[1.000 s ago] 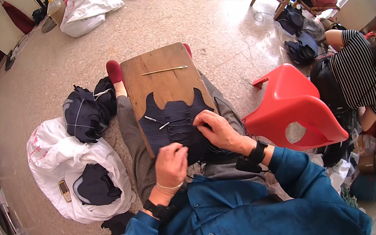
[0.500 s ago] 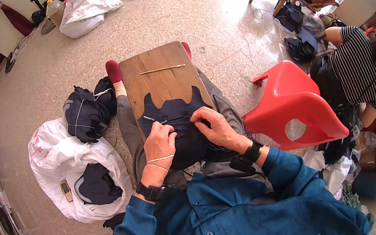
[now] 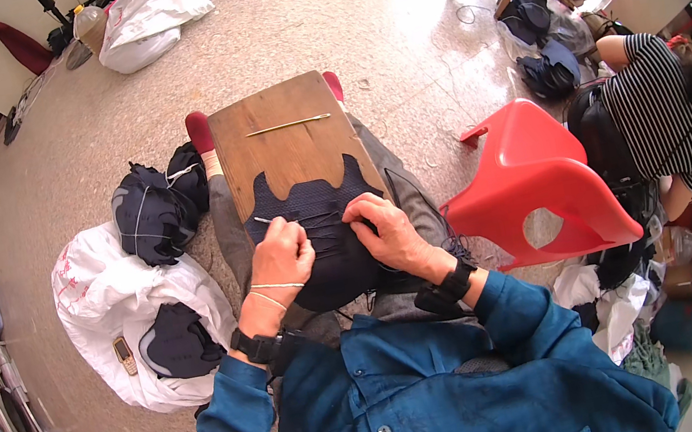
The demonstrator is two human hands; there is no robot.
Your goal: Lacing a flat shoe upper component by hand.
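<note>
A dark navy fabric shoe upper (image 3: pixel 331 279) lies over the near part of a wooden board (image 3: pixel 275 103) on my lap, its two pointed ends facing away from me. Black lace (image 3: pixel 327 238) crosses its middle in several rows. My left hand (image 3: pixel 280 253) is closed around a thin metal rod (image 3: pixel 262 221); only its pale tip sticks out past the fingers. Opposite, my right hand (image 3: pixel 388 232) pinches at the right side of the rows, where the lace runs to its fingertips. A long pale needle-like stick (image 3: pixel 288 123) rests across the far part of the board.
On my left are a white sack (image 3: pixel 90 289) with a phone (image 3: pixel 124 356) and dark pieces on it, and a tied dark bundle (image 3: pixel 149 209). A red plastic stool (image 3: pixel 531 160) stands at my right. Beyond it sits a person in a striped top (image 3: pixel 660 105).
My left hand has shifted slightly left and down, away from the lace rows. The rod now shows less beyond its fingers. My right hand stays pinched at nearly the same spot.
</note>
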